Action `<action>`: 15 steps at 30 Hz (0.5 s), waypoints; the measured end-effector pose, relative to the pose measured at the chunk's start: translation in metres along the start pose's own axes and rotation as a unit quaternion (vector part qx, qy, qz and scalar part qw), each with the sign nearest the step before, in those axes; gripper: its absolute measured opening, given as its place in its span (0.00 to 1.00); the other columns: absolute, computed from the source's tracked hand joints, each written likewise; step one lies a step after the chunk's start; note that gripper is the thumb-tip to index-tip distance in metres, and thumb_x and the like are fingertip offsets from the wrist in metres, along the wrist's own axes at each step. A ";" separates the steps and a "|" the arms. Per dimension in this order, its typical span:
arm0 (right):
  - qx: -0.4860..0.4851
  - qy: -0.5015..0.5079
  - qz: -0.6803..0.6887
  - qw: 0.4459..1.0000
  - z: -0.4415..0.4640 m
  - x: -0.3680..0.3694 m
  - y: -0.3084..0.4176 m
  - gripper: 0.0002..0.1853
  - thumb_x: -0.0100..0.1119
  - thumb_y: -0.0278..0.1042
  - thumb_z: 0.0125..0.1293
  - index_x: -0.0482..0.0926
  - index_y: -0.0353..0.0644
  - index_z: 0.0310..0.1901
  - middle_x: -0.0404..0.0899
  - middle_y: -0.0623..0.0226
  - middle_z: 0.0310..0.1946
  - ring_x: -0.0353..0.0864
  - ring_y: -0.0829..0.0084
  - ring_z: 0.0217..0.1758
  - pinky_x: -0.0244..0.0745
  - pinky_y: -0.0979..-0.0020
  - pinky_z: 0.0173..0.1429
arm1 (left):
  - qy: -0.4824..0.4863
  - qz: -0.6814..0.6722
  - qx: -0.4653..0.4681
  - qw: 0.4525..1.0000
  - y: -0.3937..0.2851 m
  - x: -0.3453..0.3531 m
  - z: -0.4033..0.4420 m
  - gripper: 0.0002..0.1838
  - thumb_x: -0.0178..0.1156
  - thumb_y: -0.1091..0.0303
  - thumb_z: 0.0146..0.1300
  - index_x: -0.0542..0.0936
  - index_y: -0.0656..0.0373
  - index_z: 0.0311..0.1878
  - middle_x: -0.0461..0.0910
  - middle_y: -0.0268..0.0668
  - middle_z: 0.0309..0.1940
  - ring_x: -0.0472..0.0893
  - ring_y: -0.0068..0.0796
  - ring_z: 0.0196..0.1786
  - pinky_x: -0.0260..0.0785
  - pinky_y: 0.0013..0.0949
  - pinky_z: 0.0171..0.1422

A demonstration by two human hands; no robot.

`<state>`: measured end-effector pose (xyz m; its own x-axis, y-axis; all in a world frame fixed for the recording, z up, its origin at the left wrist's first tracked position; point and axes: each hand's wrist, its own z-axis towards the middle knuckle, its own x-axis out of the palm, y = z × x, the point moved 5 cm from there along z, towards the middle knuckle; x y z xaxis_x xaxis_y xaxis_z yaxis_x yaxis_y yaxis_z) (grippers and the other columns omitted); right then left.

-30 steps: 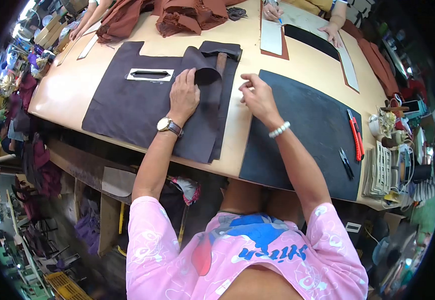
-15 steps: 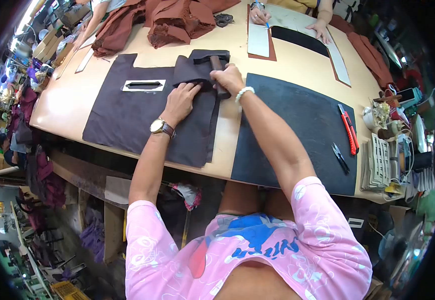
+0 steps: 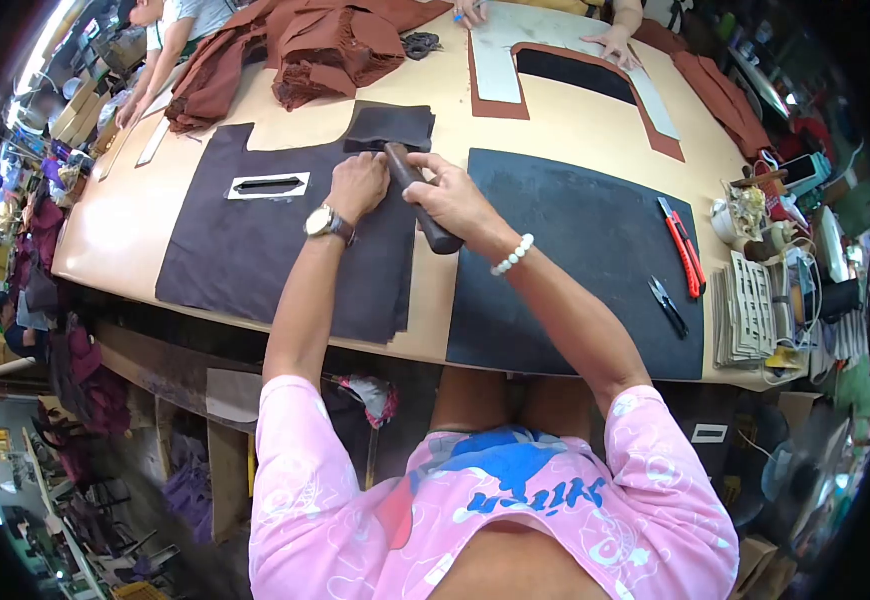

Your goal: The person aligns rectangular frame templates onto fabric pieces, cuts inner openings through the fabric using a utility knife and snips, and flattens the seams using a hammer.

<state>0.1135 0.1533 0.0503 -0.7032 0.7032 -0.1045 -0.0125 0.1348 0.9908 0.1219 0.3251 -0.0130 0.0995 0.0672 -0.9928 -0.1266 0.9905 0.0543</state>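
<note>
My right hand (image 3: 445, 200) is wrapped round the dark handle of a hammer (image 3: 433, 228), held slantwise over the right edge of a dark brown fabric panel (image 3: 275, 250). The hammer's head is mostly hidden at the handle's far end. My left hand (image 3: 359, 185) has its fingers curled down on the panel beside the handle; its fingertips are hidden. Just beyond both hands lies a folded-over flap (image 3: 390, 125) of the same dark material. On the panel's upper part is a white-framed slot (image 3: 269, 186).
Right of the panel lies a black mat (image 3: 555, 260) bearing a red cutter knife (image 3: 683, 248) and small snips (image 3: 669, 307). Reddish-brown fabric (image 3: 340, 50) is heaped at the back. A co-worker's hands rest by a white template (image 3: 496, 70). Stacked cards (image 3: 745, 310) stand at the right edge.
My right hand has drawn the hammer back toward me, off the flap. My left hand's fingers have curled in. The flap now shows flat, and the whole view has shifted slightly.
</note>
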 end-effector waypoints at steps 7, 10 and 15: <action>-0.025 -0.114 -0.147 0.982 0.054 0.019 -0.026 0.32 0.53 0.36 0.57 0.62 0.27 0.62 0.73 0.38 0.51 0.73 0.47 0.56 0.64 0.58 0.63 | -0.153 -0.071 0.028 0.985 -0.033 -0.021 -0.103 0.27 0.57 0.63 0.60 0.68 0.63 0.61 0.71 0.51 0.55 0.68 0.50 0.61 0.64 0.44 0.61; 0.027 -0.110 -0.240 0.964 0.062 0.029 -0.043 0.33 0.52 0.36 0.58 0.58 0.26 0.63 0.66 0.36 0.57 0.70 0.39 0.56 0.64 0.57 0.64 | -0.146 -0.094 -0.012 0.985 -0.051 -0.022 -0.135 0.26 0.57 0.63 0.61 0.68 0.64 0.62 0.68 0.52 0.59 0.64 0.52 0.65 0.58 0.45 0.67; -0.155 -0.139 -0.354 0.912 -0.012 0.042 -0.028 0.32 0.56 0.40 0.58 0.63 0.30 0.61 0.59 0.37 0.60 0.57 0.42 0.67 0.57 0.52 0.67 | -0.197 -0.145 -0.080 0.966 -0.071 -0.017 -0.171 0.22 0.53 0.66 0.64 0.71 0.67 0.58 0.66 0.54 0.61 0.62 0.53 0.66 0.55 0.47 0.69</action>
<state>0.0754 0.1705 0.0187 -0.2345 0.6721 -0.7023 -0.6244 0.4496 0.6387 -0.0393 0.2326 -0.0179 0.5184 -0.1387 -0.8438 -0.1842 0.9455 -0.2686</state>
